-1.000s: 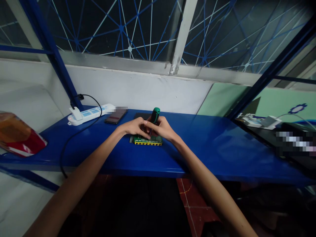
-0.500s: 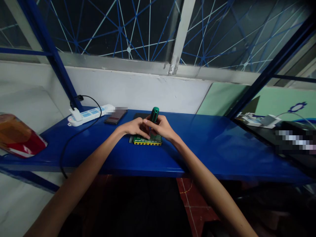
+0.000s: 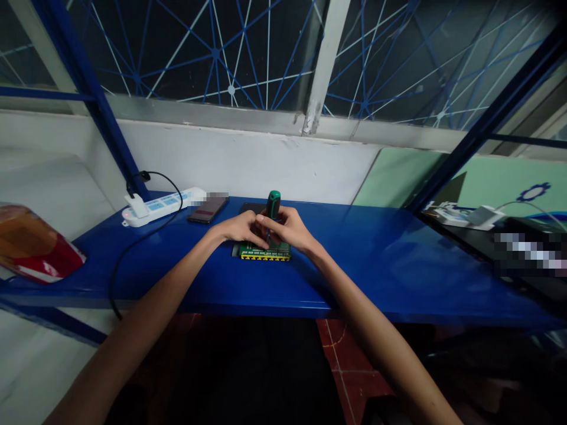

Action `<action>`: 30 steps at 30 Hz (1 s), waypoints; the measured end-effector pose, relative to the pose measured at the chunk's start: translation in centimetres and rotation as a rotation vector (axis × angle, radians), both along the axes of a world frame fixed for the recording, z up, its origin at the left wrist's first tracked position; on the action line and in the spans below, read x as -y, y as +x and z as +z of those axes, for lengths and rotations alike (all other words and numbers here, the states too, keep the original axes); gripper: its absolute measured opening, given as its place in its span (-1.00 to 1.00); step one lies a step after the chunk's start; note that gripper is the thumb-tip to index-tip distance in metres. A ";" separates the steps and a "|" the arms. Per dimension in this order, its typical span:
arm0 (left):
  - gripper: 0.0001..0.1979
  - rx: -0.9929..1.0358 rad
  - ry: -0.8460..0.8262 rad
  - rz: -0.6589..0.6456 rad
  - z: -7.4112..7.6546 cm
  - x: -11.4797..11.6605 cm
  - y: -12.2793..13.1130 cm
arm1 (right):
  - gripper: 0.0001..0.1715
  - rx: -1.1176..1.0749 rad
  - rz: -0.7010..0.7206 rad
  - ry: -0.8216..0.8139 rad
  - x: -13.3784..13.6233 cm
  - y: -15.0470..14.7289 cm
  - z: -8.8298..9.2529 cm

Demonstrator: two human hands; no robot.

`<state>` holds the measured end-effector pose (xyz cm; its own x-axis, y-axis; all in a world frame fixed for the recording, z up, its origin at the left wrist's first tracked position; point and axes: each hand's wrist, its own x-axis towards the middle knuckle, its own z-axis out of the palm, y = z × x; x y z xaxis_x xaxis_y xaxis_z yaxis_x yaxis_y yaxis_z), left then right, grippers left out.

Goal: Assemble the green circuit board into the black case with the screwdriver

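A screwdriver with a green and black handle stands nearly upright over a green circuit board, its shaft pointing down at the board. My right hand is closed around the lower part of the handle. Beside the shaft, my left hand has its fingers curled, with the thumb reaching down to the board near the screwdriver's tip. What the left fingers hold, if anything, is hidden. A row of yellow-edged ports runs along the board's near side. The screwdriver's tip is too small to make out.
The board lies on a blue table. At the back left are a white power strip with a black cable, and a phone. A red and brown package stands far left. Black equipment is at right.
The screwdriver's handle has tipped slightly to the left and now stands more upright. Both hands stay at nearly the same place over the board.
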<state>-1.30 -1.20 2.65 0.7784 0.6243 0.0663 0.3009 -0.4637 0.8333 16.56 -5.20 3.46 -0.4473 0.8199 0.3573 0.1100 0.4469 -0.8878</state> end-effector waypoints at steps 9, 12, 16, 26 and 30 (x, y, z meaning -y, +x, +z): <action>-0.76 -0.009 -0.007 -0.035 -0.1 -0.2 -0.2 | -0.61 -0.007 0.000 -0.009 0.3 0.0 0.3; -0.73 -0.011 0.008 -0.003 -0.2 -0.2 -0.2 | -0.61 -0.023 0.008 -0.014 0.2 0.0 0.2; -0.69 -0.018 0.040 0.047 -0.1 -0.1 -0.1 | -0.61 -0.040 0.023 -0.027 0.1 -0.1 0.1; -0.75 -0.034 -0.031 -0.027 0.0 -0.1 -0.2 | -0.58 0.019 0.001 -0.039 0.6 -0.1 0.6; -0.74 -0.015 0.011 -0.005 -0.1 -0.2 -0.1 | -0.60 0.002 -0.002 -0.041 0.5 -0.1 0.5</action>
<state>-1.39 -1.01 2.56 0.7827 0.6193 0.0615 0.3110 -0.4749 0.8233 16.50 -5.68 3.96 -0.4460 0.8350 0.3221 0.1128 0.4095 -0.9053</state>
